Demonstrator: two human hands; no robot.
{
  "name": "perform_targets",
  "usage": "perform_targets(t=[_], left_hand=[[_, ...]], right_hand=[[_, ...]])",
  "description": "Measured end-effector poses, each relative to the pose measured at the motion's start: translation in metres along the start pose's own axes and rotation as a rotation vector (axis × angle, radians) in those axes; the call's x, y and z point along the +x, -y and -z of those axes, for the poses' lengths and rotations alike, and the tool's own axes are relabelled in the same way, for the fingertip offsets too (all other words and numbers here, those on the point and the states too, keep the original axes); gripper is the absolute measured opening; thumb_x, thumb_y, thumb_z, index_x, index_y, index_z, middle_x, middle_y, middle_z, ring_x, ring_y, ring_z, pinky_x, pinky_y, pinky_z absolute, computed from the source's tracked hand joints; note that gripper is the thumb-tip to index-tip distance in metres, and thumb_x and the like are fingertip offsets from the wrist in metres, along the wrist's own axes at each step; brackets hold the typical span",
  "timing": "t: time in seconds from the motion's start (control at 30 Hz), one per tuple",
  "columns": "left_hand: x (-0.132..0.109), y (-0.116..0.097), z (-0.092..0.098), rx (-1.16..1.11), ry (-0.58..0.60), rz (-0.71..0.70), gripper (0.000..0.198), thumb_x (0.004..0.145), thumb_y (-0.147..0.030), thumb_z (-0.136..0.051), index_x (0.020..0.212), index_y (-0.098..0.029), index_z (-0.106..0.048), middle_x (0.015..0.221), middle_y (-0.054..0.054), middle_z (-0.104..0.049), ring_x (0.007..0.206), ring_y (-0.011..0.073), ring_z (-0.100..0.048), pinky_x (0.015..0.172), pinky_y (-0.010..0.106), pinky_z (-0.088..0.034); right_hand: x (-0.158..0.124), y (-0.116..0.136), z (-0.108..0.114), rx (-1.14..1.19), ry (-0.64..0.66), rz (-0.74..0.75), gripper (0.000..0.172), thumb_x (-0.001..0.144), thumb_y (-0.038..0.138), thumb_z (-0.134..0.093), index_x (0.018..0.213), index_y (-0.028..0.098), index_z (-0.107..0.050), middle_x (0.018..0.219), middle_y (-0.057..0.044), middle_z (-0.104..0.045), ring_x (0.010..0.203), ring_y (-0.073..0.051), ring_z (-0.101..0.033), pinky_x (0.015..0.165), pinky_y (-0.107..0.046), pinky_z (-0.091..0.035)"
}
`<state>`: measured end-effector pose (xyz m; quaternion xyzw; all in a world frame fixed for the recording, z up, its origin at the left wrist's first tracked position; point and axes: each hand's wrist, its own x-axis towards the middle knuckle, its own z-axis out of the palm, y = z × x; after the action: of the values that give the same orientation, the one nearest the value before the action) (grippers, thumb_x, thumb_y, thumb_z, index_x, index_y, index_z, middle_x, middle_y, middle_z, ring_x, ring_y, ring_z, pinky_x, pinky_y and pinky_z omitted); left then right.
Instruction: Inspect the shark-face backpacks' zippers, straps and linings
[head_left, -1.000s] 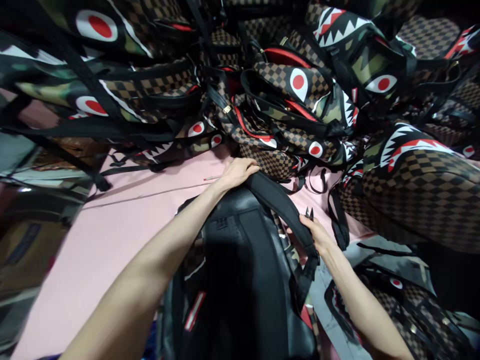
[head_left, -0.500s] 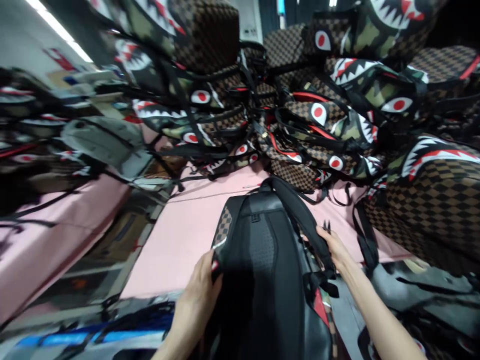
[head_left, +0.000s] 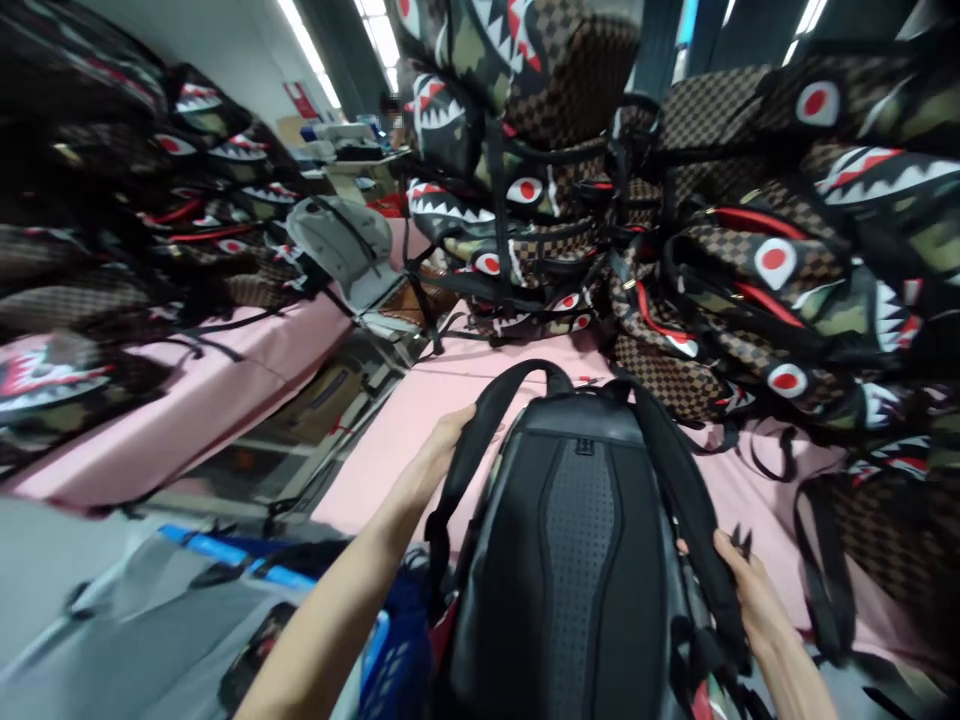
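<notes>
A black backpack (head_left: 577, 560) stands in front of me with its padded back panel toward me. My left hand (head_left: 448, 440) is closed around its left shoulder strap (head_left: 484, 425), pulling it out to the side; some fingers are hidden behind the strap. My right hand (head_left: 754, 590) grips the right shoulder strap (head_left: 694, 480) lower down. From that same hand stick out the dark pointed tips of small thread snips (head_left: 741, 538); their handles are hidden in the palm.
Behind the backpack, a pink-covered table (head_left: 397, 425) carries piled checkered and camouflage bags (head_left: 540, 210) with shark faces. Another pink table (head_left: 277, 360) with bags stands left, beside a grey chair (head_left: 341, 245). A blue-edged grey container (head_left: 202, 590) is at the lower left.
My left hand has gone from the backpack's left side to its left strap, which is now lifted outward. My right hand stays on the right strap. The view has turned left.
</notes>
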<state>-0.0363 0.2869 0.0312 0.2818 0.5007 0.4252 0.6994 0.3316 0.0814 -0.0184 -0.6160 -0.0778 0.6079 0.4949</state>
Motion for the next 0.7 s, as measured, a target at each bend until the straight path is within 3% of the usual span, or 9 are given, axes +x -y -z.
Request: perform_targets(t=[0.17, 0.3, 0.53, 0.7], left_hand=[[0.013, 0.003, 0.012, -0.145, 0.071, 0.164, 0.035, 0.089, -0.029, -0.038, 0.103, -0.004, -0.058, 0.09, 0.017, -0.067, 0.081, 0.0221, -0.067, 0.076, 0.034, -0.054], [0.019, 0.006, 0.018, -0.16, 0.107, 0.2, 0.043, 0.093, -0.031, -0.029, 0.107, -0.001, -0.056, 0.088, 0.019, -0.067, 0.079, 0.0234, -0.067, 0.072, 0.037, -0.055], [0.008, 0.004, 0.015, -0.018, 0.109, 0.052, 0.04, 0.09, -0.033, -0.037, 0.104, -0.001, -0.056, 0.082, 0.017, -0.068, 0.072, 0.0218, -0.066, 0.069, 0.034, -0.055], [-0.005, 0.004, 0.008, 0.209, 0.004, -0.165, 0.038, 0.086, -0.032, -0.046, 0.109, -0.004, -0.055, 0.098, 0.017, -0.065, 0.089, 0.0244, -0.063, 0.081, 0.037, -0.051]], right_hand=[[0.01, -0.003, 0.006, -0.06, -0.131, -0.092, 0.042, 0.055, 0.044, -0.073, 0.086, 0.017, -0.068, 0.085, -0.015, -0.071, 0.067, -0.029, -0.067, 0.054, -0.037, -0.055], [0.012, -0.005, 0.008, -0.061, -0.179, -0.121, 0.042, 0.054, 0.04, -0.074, 0.091, 0.02, -0.067, 0.093, -0.014, -0.07, 0.077, -0.031, -0.067, 0.06, -0.039, -0.057], [0.01, -0.006, 0.002, -0.094, -0.176, -0.039, 0.039, 0.058, 0.041, -0.073, 0.088, 0.018, -0.067, 0.086, -0.013, -0.071, 0.07, -0.028, -0.068, 0.06, -0.037, -0.058], [0.008, -0.009, 0.008, -0.108, -0.137, 0.144, 0.043, 0.054, 0.037, -0.077, 0.089, 0.015, -0.066, 0.073, -0.009, -0.071, 0.066, -0.026, -0.067, 0.061, -0.035, -0.057]])
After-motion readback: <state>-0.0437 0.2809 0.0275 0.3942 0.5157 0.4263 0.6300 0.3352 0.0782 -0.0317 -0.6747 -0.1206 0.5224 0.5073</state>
